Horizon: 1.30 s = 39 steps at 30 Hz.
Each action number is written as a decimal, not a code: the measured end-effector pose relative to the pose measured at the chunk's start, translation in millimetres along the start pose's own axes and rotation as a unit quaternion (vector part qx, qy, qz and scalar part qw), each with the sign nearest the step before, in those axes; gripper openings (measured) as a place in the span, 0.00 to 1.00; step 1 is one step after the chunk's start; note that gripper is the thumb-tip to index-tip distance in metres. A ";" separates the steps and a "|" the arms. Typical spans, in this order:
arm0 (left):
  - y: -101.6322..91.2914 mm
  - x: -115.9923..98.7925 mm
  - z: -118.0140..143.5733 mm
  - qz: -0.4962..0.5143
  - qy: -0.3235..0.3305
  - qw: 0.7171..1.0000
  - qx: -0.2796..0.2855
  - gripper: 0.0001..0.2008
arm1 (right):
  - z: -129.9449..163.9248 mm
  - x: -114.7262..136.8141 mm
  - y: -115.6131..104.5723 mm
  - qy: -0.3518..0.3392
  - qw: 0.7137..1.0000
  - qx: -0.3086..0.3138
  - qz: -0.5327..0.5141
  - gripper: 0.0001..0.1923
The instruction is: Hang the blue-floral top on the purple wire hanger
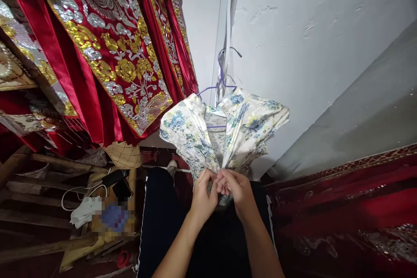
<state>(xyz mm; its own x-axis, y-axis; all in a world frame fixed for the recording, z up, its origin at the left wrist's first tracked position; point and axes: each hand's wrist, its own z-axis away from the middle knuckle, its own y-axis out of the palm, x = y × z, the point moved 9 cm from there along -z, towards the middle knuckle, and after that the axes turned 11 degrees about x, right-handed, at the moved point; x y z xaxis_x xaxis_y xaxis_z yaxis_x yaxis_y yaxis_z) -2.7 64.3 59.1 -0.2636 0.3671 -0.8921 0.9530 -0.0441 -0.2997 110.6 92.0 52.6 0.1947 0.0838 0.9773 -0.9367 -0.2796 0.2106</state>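
Note:
A white garment with a blue and yellow flower print (247,126) hangs on a purple wire hanger (221,82) against the pale wall. Its lower part is gathered into a bunch. My left hand (203,193) and my right hand (237,191) are side by side, both pinching that bunched fabric at the bottom. My forearms reach up from the lower edge of the view, over my dark trousers (169,226).
Red garments with gold and silver embroidery (107,52) hang at the upper left. More red embroidered cloth (345,200) lies at the right. Wooden planks, a white cable and dark devices (114,180) clutter the lower left.

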 end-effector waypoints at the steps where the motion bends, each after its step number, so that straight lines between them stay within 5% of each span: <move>1: -0.7 1.1 0.5 -0.002 0.002 1.000 0.006 0.06 | 1.7 -2.6 1.1 -0.004 1.000 -0.007 -0.005 0.21; 7: -7.3 6.3 -0.8 -0.006 0.001 1.000 0.003 0.07 | -5.7 15.0 14.0 -0.020 1.000 0.001 0.017 0.21; 15: 16.0 5.1 -15.6 -0.029 0.026 0.996 0.079 0.09 | -61.6 163.3 3.0 -0.165 0.986 -0.029 0.017 0.18; 18: 7.7 5.4 -30.8 -0.045 0.025 0.993 0.111 0.08 | -68.7 188.2 11.0 -0.202 0.979 -0.017 0.021 0.17; 21: -12.6 -11.8 -53.9 -0.029 0.019 0.991 0.127 0.03 | -63.6 182.3 24.0 -0.215 0.975 0.014 0.051 0.16; 22: -24.3 -24.8 -63.5 -0.014 0.028 0.993 0.111 0.09 | -60.6 178.8 27.0 -0.219 0.974 0.021 0.062 0.16; 26: -80.4 -107.5 -100.9 -0.023 0.157 0.987 -0.025 0.21 | -53.5 180.8 31.3 -0.232 0.967 0.022 0.106 0.14; 31: -88.3 -178.1 -131.3 -0.160 0.253 0.954 -0.015 0.10 | -56.9 198.6 30.4 -0.275 0.951 0.001 0.145 0.14; 35: -122.1 -178.2 -128.8 -0.098 0.271 0.954 -0.078 0.09 | -63.7 165.2 17.3 -0.249 0.956 -0.032 0.155 0.16; 39: -201.2 -119.1 -119.6 0.102 0.213 0.949 -0.208 0.09 | -60.4 108.5 7.8 -0.164 0.974 -0.033 0.150 0.14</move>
<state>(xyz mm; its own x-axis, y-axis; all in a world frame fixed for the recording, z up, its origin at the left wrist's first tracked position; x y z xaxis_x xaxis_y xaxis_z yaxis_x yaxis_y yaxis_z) -145.2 140.5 266.1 -0.0664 0.7366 -0.6730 0.9777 0.1827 0.1035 106.9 156.7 158.8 -0.0183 -0.3056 0.9520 -0.9802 -0.1824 -0.0774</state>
